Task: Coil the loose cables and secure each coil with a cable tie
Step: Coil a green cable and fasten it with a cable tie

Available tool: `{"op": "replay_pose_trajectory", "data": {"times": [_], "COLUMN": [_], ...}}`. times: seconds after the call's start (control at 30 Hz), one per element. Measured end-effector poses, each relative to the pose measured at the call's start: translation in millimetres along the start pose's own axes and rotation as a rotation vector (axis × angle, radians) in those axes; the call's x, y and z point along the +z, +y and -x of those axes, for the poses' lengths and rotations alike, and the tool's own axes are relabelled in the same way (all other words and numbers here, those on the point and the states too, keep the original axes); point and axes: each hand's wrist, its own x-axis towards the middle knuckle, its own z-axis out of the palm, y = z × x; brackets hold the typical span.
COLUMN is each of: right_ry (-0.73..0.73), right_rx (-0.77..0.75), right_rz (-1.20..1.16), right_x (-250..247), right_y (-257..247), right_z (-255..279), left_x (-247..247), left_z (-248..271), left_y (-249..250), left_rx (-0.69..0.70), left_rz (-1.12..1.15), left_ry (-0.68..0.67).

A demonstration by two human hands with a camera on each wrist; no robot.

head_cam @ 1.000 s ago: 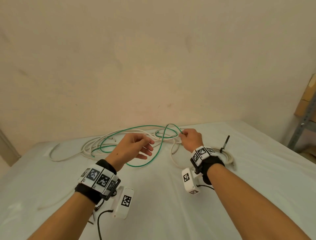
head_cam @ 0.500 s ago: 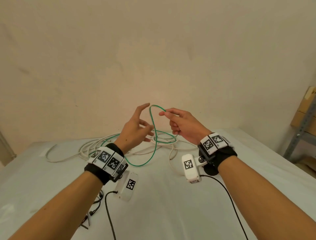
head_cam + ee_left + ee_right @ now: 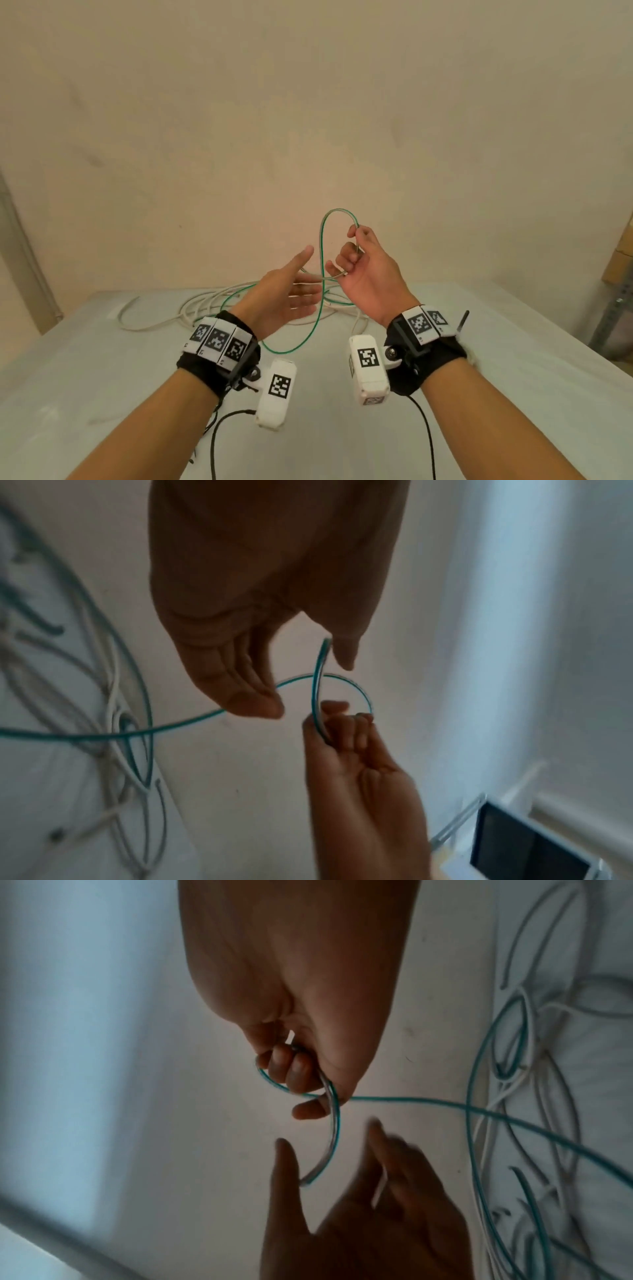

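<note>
**First loop of the green cable goes up**

The right hand [image 3: 368, 270] is raised above the white cloth-covered tabletop [image 3: 479, 394], fingers curled round the thin green plastic-sheathed cable [image 3: 322, 240] near its free end. The cable arcs up out of that grip into one small loop, crosses itself just below, and trails down to the tabletop, where the rest of it lies tangled with the pale off-white cables [image 3: 191, 308] on the far side of the loop.

The left hand [image 3: 284, 298] is spread flat, palm turned in, thumb up, fingers straight, right beside the loop on its near-left side. It holds nothing; whether a fingertip brushes the strand I cannot tell.

So, to my eye, coiling has only just begun: one turn formed, most of the length loose. Next, the left hand should take the trailing strand below the crossing and feed another turn to the right, matching the loop. No tie that I can pick out near the loop.
</note>
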Motion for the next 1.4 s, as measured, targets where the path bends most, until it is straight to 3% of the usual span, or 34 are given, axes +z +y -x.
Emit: {"op": "replay_pose_trajectory", "data": {"times": [0.07, 0.17, 0.37, 0.63, 0.8, 0.9, 1.0, 1.1, 1.2, 1.3, 1.4], "right_ry": [0.008, 0.022, 0.174, 0.343, 0.149, 0.018, -0.053, -0.117, -0.189, -0.147, -0.053], "right_rx": [0.014, 0.072, 0.144, 0.174, 0.297, 0.273, 0.222, 0.219, 0.215, 0.162, 0.121], "right_rz": [-0.080, -0.135, -0.006, -0.151, 0.593, 0.962, 1.109, 1.085, 0.976, 0.852, 0.753], "right_x": [3.3, 3.5, 5.3, -0.7, 8.4, 27.3, 37.8, 40.2, 36.0, 29.3, 24.7], "right_y": [7.9, 5.2, -14.3, -16.9, -8.4, -4.7, -9.1, -16.3, -19.5, -19.0, -14.7], "right_z": [2.3, 4.7, -3.8, -14.4, -0.3, 7.3, 11.0, 13.3, 15.5, 13.3, 11.1], "left_x": [3.7, 2.0, -14.0, -26.2, -21.0, -19.5, -23.4, -27.8, -32.3, -27.4, -18.8], "left_z": [1.2, 0.2, 7.8, 7.8, 3.1, -4.8, -8.8, -13.6, -11.3, -1.3, 6.5], "left_y": [-4.0, -4.1, -0.8, 6.6, 14.0, 13.0, 11.8, 11.6, 9.2, 5.5, 6.7], "left_rx": [0.065, 0.181, 0.106, 0.194, 0.150, 0.309, 0.533, 0.702, 0.741, 0.554, 0.348], "left_rz": [0.074, 0.050, 0.470, 0.566, 0.216, -0.204, -0.673, -0.847, -0.772, -0.421, -0.038], "left_ry": [-0.048, 0.100, 0.070, 0.067, 0.135, 0.138, 0.142, 0.208, 0.085, -0.160, -0.234]}}
